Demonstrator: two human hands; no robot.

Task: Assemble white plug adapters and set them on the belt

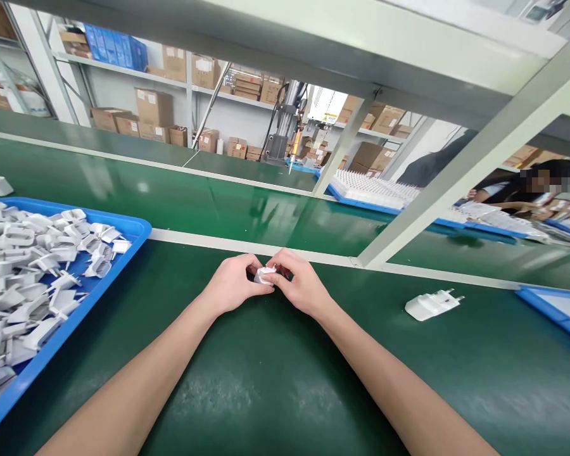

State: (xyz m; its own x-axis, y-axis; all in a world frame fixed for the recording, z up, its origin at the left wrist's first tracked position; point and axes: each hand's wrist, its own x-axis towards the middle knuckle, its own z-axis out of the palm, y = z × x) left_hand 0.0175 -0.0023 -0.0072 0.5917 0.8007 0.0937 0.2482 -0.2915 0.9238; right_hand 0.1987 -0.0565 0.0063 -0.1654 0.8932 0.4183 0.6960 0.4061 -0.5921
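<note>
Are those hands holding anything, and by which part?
Yes: a small white piece, held at opposite sides by the left hand and right hand. It is partly covered, so the exact contact points cannot be told.

i'm looking onto a factory floor, an assembly workshop. long green work surfaces [266, 380] run across my view beneath a pale metal frame [437, 183]. a blue tray [145, 228] on the left is heaped with similar white plug casings [19, 237]. beyond, i see a machine [285, 123] with a thin nozzle, and a shallow tray [365, 204] filled with rows of small white parts [380, 183]. metal shelves [118, 68] hold cardboard boxes [154, 107], and another person [517, 190] is at the far right.
</note>
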